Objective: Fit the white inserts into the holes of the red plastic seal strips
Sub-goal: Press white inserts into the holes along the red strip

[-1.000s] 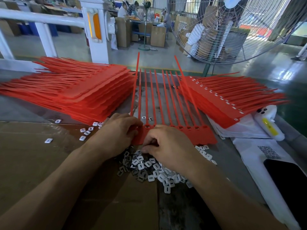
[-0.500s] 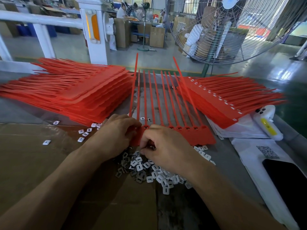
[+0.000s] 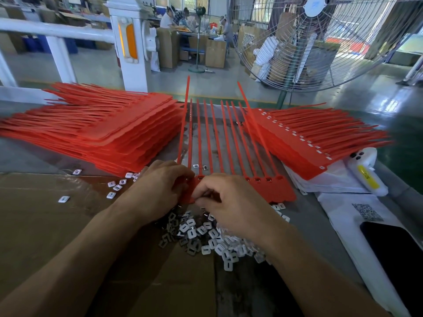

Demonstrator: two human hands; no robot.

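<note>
Nearest you, a loose heap of white inserts (image 3: 206, 239) lies on the cardboard (image 3: 45, 225) over the worktop: small, flat, squarish plastic pieces, each with a slot. Just beyond, both hands work the left end of the red strip (image 3: 272, 191). Your left hand (image 3: 158, 191) has a curled grip on its flat tab edge. Your right hand (image 3: 231, 202) has a narrow pinch at the tab; can't tell if an insert is in it, fingertips hidden. Looks like you're seating an insert into a left-end hole. Next move likely calls for a firm press, then a fresh insert for the neighbouring hole. The strip's thin tails fan away from you. Farther off, an unfilled stack (image 3: 103, 133) sits left and a filled stack (image 3: 309, 145), white dots showing, sits right. Smooth, bendy plastic.
</note>
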